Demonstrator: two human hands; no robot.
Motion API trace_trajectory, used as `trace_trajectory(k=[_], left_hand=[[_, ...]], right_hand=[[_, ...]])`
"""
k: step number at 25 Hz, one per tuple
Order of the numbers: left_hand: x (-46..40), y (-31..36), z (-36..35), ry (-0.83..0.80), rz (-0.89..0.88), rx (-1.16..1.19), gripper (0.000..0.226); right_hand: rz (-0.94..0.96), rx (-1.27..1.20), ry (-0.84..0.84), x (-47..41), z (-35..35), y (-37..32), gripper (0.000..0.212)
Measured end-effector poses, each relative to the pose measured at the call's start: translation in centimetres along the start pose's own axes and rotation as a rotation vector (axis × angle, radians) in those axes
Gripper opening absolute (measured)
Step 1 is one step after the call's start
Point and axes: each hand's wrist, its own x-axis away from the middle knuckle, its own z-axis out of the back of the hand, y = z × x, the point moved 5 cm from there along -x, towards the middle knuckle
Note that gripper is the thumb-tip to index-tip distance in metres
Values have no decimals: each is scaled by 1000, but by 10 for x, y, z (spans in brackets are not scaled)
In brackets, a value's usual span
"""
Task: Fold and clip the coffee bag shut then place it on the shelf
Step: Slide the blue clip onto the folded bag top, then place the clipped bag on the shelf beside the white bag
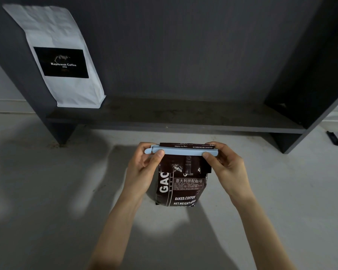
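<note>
Between the two grips: blue clip (183, 151) lying across the folded top of the dark bag (181, 184). A thin strip of the bag's edge pokes out just beyond it.
Left grip (144, 166): thumb in front, fingers behind, pinching the clip's left end. The clip's rounded tip sticks out past the thumb.
Right grip (224, 164): same deal, thumb and fingers curled onto the clip's right end, nothing else in it.
Bag: upright on the grey surface (47, 191) right below both grips, label side facing the camera. Looks like it stands on its own base, with the hands only on the clip.
Step, my guess: sealing the bag. The clip is already on over the fold, but I honestly can't tell if it's latched.
Next move, I'd say: a firm squeeze at the latch end until it catches, while the other grip keeps the bar level so the fold doesn't slide out. Which end has the latch, I can't make out.
Further out: white bag (61, 61) leaning upright on the dark shelf (174, 115), well beyond the left grip and off to its left.
</note>
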Motion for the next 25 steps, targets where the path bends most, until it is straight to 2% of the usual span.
trace_trajectory(k=[8,14,19,25], left_hand=[[1,1,-2,5,-15,21,6],[3,-6,-2,-112,7,35,34],[5,-24,-3,-208,57,-87,43],[10,-57,7,-286,172,-191,28]], right_hand=[[10,-21,1,1,-3,2,24],[-30,-91,-27,3,-4,17,33],[-84,37,-66,4,-7,42,28],[-188,21,-45,7,-4,62,16]])
